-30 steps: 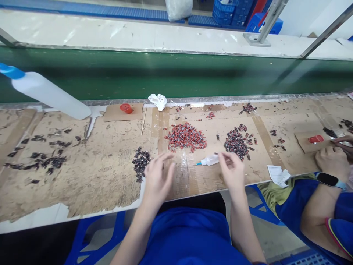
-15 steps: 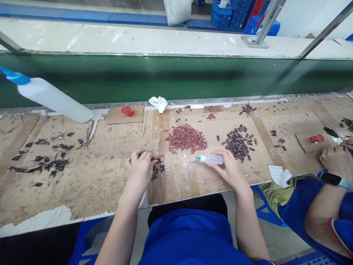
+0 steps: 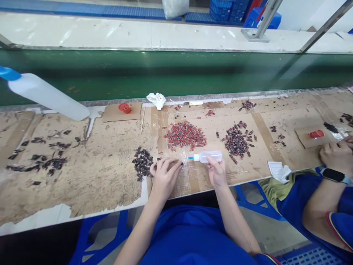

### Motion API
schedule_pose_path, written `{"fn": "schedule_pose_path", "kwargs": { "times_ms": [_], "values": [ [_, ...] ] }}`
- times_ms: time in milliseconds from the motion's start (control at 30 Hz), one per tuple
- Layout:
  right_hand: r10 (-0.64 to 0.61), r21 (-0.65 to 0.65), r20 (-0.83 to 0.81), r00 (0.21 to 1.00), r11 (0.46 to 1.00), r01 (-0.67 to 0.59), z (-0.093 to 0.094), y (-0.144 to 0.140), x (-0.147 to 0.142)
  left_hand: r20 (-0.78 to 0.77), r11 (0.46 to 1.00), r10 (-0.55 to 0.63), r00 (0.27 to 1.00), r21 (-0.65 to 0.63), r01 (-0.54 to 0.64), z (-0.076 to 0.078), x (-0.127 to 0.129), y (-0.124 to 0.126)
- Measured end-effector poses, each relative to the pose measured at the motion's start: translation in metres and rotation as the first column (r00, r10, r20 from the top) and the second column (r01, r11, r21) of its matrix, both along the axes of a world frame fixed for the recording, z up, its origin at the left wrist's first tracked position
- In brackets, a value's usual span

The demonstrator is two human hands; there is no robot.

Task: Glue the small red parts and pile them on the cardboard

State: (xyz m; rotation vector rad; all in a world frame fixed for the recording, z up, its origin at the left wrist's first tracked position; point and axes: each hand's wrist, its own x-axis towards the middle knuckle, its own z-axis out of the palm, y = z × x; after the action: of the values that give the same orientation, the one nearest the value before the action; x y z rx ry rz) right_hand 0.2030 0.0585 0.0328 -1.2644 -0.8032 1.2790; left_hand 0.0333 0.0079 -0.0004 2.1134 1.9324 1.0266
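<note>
My left hand (image 3: 165,176) pinches a small black part (image 3: 181,163) between its fingertips, just right of a pile of small black parts (image 3: 142,162). In my right hand (image 3: 216,171) lies a small clear squeeze bottle (image 3: 210,156) with a blue needle tip (image 3: 191,158). The bottle is held level, its tip pointing left, a short way from the black part. Behind my hands is a heap of small red-and-silver pieces (image 3: 185,135). Right of it sits a heap of red pieces with black parts on them (image 3: 236,141).
A large white bottle with a blue cap (image 3: 49,96) leans at the left. A red cup (image 3: 125,108) stands on cardboard (image 3: 110,115) near crumpled tissue (image 3: 156,100). Another person's hands (image 3: 335,156) work at the far right beside a second red cup (image 3: 316,134). A green belt (image 3: 165,73) runs behind.
My left hand has moved right from the black pile, now with a black part in its fingertips. The squeeze bottle has shifted slightly left, its tip nearer that hand.
</note>
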Motion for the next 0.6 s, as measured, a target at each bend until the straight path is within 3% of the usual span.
{"fn": "schedule_pose_path", "kwargs": {
  "times_ms": [300, 600],
  "values": [
    [0.078, 0.047, 0.275, 0.958, 0.994, -0.094, -0.0047, -0.0076, -0.0008, 0.093, 1.000, 0.009, 0.996, -0.017, -0.008, 0.0023, -0.0042, 0.0004],
    [0.176, 0.038, 0.342, 0.923, 0.979, -0.201, -0.0071, -0.0074, -0.0017, 0.096, 0.999, 0.044, 0.994, -0.025, -0.041, 0.0024, -0.0030, -0.0007]
  ]
}}
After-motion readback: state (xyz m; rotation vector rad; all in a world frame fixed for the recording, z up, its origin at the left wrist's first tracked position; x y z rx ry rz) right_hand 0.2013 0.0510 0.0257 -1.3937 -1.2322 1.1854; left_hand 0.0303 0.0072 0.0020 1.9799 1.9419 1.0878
